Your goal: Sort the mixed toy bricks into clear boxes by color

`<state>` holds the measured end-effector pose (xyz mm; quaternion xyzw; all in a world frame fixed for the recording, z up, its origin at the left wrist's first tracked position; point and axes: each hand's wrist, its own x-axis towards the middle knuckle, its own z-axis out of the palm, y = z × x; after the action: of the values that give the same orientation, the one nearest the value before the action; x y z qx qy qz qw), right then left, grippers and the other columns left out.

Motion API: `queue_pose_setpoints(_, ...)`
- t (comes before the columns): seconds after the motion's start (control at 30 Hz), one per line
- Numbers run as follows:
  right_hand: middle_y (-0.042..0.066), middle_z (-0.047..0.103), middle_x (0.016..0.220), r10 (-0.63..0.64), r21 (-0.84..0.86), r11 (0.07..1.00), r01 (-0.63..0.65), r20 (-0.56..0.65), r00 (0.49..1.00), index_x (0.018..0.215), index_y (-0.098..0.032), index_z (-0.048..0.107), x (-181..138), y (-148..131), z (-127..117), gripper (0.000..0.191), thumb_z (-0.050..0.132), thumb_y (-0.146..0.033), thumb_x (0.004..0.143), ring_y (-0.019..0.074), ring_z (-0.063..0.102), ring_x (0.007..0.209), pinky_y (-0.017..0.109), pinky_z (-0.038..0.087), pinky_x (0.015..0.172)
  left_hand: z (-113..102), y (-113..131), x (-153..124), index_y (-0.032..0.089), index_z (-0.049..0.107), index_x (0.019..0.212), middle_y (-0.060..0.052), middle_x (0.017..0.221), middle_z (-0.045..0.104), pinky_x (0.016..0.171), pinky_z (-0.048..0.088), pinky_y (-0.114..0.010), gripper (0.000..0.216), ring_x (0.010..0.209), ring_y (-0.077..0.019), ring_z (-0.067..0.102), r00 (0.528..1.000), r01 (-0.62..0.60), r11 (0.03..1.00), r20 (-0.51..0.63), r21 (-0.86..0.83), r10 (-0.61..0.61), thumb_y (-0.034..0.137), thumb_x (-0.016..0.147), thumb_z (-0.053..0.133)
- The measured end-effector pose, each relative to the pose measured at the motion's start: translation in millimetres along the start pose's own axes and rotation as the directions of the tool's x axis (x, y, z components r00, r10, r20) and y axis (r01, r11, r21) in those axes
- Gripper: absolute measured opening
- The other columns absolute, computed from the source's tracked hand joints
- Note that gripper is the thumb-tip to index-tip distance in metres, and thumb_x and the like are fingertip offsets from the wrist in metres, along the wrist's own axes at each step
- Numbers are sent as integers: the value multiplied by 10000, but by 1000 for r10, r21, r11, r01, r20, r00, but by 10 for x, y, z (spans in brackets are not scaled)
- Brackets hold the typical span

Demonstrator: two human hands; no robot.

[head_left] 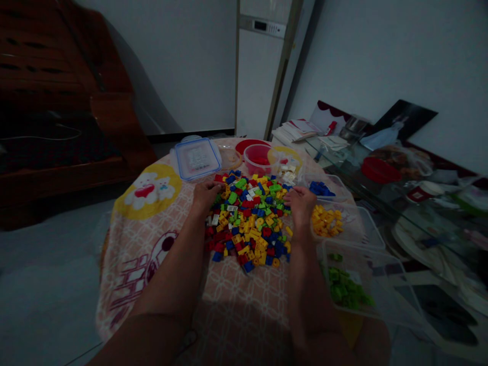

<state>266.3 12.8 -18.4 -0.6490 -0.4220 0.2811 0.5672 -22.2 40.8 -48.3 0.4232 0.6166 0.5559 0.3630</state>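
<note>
A heap of small red, blue, yellow and green bricks (249, 218) lies on a patterned cloth (152, 244) over a low table. My left hand (205, 195) rests at the heap's left edge, fingers curled into the bricks. My right hand (300, 203) sits at the heap's right edge, fingers bent down onto the bricks. What either hand grips is hidden. Clear tubs to the right hold yellow bricks (326, 221), green bricks (345, 290) and blue bricks (321, 189).
A lidded clear box (197, 158), a red bowl (258, 158) and a tub of white bricks (286, 173) stand behind the heap. A cluttered glass table (412, 203) is at the right. Dark wooden furniture (57, 101) stands at the left.
</note>
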Motion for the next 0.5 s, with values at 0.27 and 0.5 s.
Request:
queue_pose_setpoints(0.27,154,752,1103,-7,189,978,90,-401,916,1417,-83,555,202,63,-238,648,536,-278,799,233,771,949,355,645,801,-2,-89,45,170,815,764,-41,754,783,769,555,-276,167,744,-184,709,1000,-14,1000,2,22,14,239,681,688)
queue_pose_setpoints(0.5,120,793,881,-176,-387,906,170,21,984,1187,-95,776,135,2,-275,472,533,-274,824,249,749,777,344,609,757,-10,-103,67,169,818,761,-37,754,782,774,559,-285,176,749,-186,710,1000,2,1000,5,26,-2,234,677,677)
